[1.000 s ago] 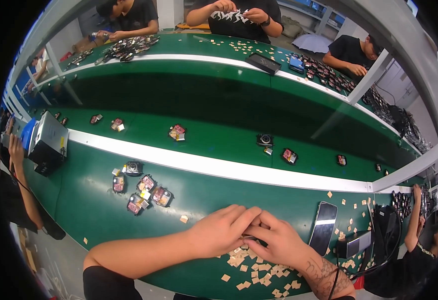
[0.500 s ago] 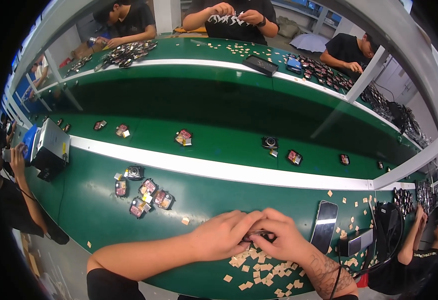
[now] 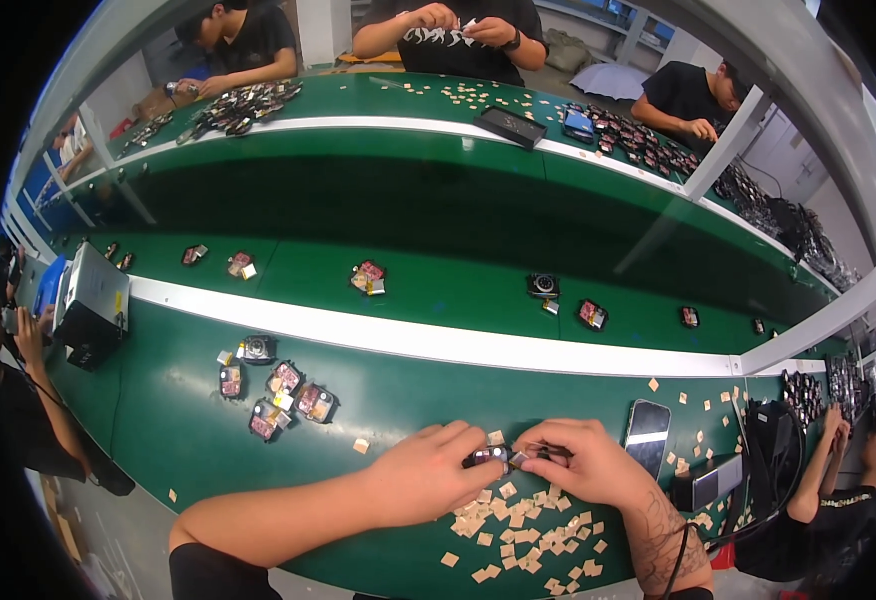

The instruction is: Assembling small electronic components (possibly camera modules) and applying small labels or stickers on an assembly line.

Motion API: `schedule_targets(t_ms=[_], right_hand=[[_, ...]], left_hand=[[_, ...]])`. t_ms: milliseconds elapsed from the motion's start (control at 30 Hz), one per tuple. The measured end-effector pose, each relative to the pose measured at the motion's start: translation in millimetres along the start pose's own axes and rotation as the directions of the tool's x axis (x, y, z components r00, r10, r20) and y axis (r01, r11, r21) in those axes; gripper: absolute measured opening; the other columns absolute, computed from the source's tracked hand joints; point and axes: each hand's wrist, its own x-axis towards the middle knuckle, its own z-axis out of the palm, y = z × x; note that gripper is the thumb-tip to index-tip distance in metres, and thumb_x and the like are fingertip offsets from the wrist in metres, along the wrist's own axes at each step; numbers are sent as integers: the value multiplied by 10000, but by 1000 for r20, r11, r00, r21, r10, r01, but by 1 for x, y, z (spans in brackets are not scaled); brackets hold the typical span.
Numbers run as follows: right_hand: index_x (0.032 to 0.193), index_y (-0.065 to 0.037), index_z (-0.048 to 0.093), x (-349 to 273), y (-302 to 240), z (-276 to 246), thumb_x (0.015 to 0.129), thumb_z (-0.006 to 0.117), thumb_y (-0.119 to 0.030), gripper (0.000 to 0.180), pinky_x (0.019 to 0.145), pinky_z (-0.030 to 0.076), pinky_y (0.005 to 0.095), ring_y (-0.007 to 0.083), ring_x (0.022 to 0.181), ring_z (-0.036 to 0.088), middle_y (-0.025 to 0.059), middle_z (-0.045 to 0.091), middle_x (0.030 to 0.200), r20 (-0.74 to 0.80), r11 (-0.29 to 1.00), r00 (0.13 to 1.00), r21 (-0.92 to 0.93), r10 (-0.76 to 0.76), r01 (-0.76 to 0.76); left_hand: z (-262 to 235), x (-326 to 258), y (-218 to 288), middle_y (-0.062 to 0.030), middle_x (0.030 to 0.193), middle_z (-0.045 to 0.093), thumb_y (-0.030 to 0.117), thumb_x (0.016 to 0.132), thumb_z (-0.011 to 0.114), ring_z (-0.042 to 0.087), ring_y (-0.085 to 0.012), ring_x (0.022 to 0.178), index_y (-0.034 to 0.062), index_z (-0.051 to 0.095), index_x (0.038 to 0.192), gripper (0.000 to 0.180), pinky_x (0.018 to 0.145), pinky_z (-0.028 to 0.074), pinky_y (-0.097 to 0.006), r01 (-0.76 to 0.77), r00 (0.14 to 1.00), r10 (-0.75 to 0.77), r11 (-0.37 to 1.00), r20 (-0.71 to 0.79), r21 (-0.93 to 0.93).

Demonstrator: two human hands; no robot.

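Note:
My left hand is closed around a small black electronic unit, its board side partly showing. A small silvery flat piece lies between the unit and my right fingertips, like the flat battery packs on the other units. My right hand is pinched, with something thin and dark partly hidden in its fingers. Below both hands spreads a pile of small beige square pads. To the left, several similar open units with reddish boards and silvery packs lie in a cluster.
A phone lies right of my right hand, with a dark box-shaped device and cables beyond. A white rail divides my table from a green strip carrying spaced-out units. A grey box stands left. Co-workers sit across and at both sides.
My hands have drawn apart from their overlapped grip, uncovering the unit and the silvery piece. The view has shifted slightly, and the units on the strip look nearly unmoved.

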Motion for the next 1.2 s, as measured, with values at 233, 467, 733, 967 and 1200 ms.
schedule_targets(t_ms=[233,467,733,967,1200], right_hand=[[1176,-30,737,0,-7,13,955,774,-42,225,710,581,313,213,805,728,108,739,966,-29,998,998,-33,-60,60],[1143,-53,748,-3,-10,32,939,785,-88,211,675,593,383,337,793,737,119,740,980,-143,971,981,-219,-131,98],[1122,-36,773,-2,-3,39,915,832,-101,225,629,573,356,282,710,719,112,742,948,-221,993,973,-112,-71,47],[1059,-43,799,-2,-10,48,906,839,-103,169,605,559,345,261,670,701,105,737,905,-265,988,964,-153,-35,-6],[1069,-38,778,-1,-8,54,909,800,-66,164,641,581,397,309,714,725,104,737,940,-287,970,950,-238,-125,55]], left_hand=[[-1,-1,0,-87,1037,568,169,857,759,621,-281,989,81,672,1171,337,823,579,-393,-12,1000,11,1000,26,18],[1,1,-3,-65,1017,607,152,866,796,648,-270,921,95,685,1114,277,762,607,-383,14,998,-13,1000,-57,15],[1,-1,-4,-114,1041,585,161,916,758,634,-312,973,38,592,1300,436,820,586,-420,50,997,-54,996,-50,-76],[2,-1,-4,-125,1036,586,167,923,755,633,-323,981,26,574,1288,431,833,577,-429,54,997,-60,993,-53,-102],[0,-1,-1,-125,1028,584,172,928,752,632,-327,967,29,573,1252,396,824,573,-430,64,996,-69,994,-57,-92]])
